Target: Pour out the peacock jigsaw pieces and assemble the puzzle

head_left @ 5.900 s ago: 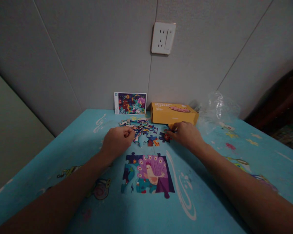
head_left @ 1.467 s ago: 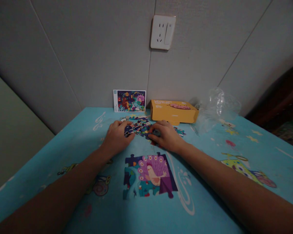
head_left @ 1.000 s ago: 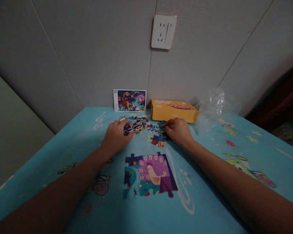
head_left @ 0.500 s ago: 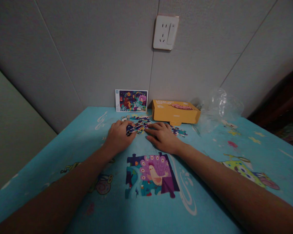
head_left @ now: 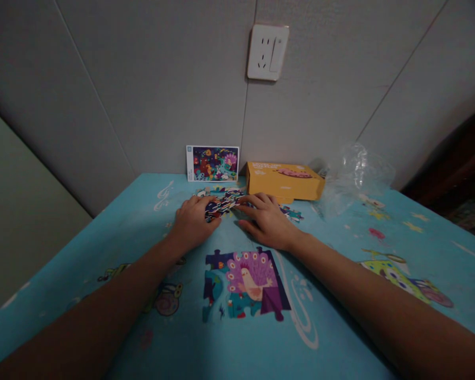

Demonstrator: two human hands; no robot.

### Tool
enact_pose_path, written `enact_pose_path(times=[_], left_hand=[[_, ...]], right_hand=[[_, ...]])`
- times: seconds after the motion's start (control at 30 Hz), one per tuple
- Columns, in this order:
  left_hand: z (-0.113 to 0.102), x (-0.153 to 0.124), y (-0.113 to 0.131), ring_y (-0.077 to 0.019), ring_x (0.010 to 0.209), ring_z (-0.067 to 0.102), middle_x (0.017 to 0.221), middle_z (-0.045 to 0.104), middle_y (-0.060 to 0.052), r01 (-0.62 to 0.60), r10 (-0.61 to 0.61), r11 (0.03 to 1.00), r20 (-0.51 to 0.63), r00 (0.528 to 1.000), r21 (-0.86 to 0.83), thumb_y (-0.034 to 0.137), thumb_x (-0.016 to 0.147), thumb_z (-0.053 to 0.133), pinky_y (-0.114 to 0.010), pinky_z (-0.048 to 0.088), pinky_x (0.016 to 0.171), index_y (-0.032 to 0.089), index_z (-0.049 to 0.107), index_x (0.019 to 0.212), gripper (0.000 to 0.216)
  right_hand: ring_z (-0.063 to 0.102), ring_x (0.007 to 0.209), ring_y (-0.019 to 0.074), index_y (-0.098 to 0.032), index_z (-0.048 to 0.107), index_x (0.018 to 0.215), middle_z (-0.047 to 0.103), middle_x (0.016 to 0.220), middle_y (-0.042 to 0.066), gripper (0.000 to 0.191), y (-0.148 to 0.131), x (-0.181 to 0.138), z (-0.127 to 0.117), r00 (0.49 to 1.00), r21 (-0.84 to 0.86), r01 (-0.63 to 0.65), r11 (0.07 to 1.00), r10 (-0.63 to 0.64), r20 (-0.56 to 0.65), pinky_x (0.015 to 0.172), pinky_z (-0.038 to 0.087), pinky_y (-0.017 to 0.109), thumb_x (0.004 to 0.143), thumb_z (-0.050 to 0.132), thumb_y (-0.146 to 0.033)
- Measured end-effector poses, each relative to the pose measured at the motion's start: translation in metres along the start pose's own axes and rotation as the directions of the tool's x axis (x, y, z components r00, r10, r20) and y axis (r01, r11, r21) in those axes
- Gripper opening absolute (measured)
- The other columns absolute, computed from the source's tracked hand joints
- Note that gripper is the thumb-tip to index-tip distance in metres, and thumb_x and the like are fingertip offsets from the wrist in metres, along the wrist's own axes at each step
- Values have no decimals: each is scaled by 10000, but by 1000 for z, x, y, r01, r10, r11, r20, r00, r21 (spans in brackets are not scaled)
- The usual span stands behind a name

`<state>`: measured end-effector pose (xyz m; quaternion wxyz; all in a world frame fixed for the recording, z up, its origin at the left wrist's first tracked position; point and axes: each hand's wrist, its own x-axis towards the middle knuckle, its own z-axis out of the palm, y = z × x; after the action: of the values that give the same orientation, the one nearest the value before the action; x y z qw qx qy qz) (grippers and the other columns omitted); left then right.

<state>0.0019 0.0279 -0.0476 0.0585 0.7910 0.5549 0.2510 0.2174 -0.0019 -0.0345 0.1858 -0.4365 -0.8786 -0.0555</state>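
A joined patch of puzzle with a pink peacock [head_left: 245,285] lies on the blue patterned table [head_left: 340,295] in front of me. Beyond it is a heap of loose puzzle pieces [head_left: 224,200]. My left hand [head_left: 192,224] rests curled at the heap's left edge, fingers closed over pieces. My right hand [head_left: 265,221] lies flat on the heap's right side, fingers stretched and spread towards the pieces. A few more loose pieces [head_left: 291,212] show just right of that hand.
A picture card [head_left: 212,163] leans on the grey wall at the table's back. A yellow box [head_left: 285,182] lies beside it, with crumpled clear plastic [head_left: 352,177] further right. A white wall socket [head_left: 267,51] is above. Dark furniture stands at the far right.
My right hand swept between the box side and the heap's middle, and now lies flat over the pieces. The left hand has stayed at the heap's left edge.
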Motion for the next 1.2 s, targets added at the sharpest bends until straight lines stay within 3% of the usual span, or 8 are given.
enact_pose_path(times=[0.37,0.53,0.63,0.73,0.83,0.93,1.2], left_hand=[[1,-1,-2,-276,1087,563,1168,616,-105,-51,51,998,-5,999,-37,342,805,607,-440,442,961,185,574,1268,490],[2,-1,-2,-270,1060,572,1129,627,-101,-62,62,997,-22,998,-43,334,793,618,-437,444,955,189,601,1236,466],[-3,-1,3,-285,1052,562,1111,619,-124,-59,54,997,-105,993,-48,352,769,645,-457,439,966,152,616,1222,496],[-13,-3,11,-267,1068,550,1105,655,-101,-170,144,975,-176,974,-142,263,779,622,-458,413,1009,149,542,1315,554],[-19,-6,15,-223,1113,547,1137,679,-57,-320,290,896,-141,947,-306,156,794,555,-424,413,1035,184,431,1411,630],[-19,-8,16,-220,1183,530,1257,623,-94,-399,380,831,-128,916,-388,138,779,539,-417,405,1065,158,512,1343,565],[-22,-8,14,-236,1246,483,1256,633,-70,-414,384,840,-155,910,-351,118,775,520,-441,377,1096,180,588,1270,504]], right_hand=[[477,1115,291,-158,563,1284,537,1341,116,411,-3,1,-3,1000,4,11,1000,-11,-15,933,367,450,935,478,-357],[526,1048,273,-185,644,1181,610,1216,113,322,3,0,-8,978,55,-63,997,73,-197,886,390,437,937,451,-268],[535,1034,278,-166,645,1184,623,1179,125,331,4,-2,-11,947,42,-86,995,95,-308,872,404,448,941,441,-259],[530,1048,277,-141,612,1221,590,1229,145,343,0,-3,-13,928,44,-28,999,42,-371,884,429,454,934,453,-242],[522,1106,265,-158,553,1289,549,1294,143,378,-8,-4,-13,937,87,121,989,-85,-339,918,449,451,927,457,-210],[524,1125,259,-162,532,1313,531,1335,140,399,-14,-3,-12,941,106,235,966,-199,-274,938,453,457,923,457,-200],[545,1085,237,-176,544,1328,579,1342,81,439,-9,-7,-13,959,182,261,948,-232,-166,937,459,434,900,446,-174]])
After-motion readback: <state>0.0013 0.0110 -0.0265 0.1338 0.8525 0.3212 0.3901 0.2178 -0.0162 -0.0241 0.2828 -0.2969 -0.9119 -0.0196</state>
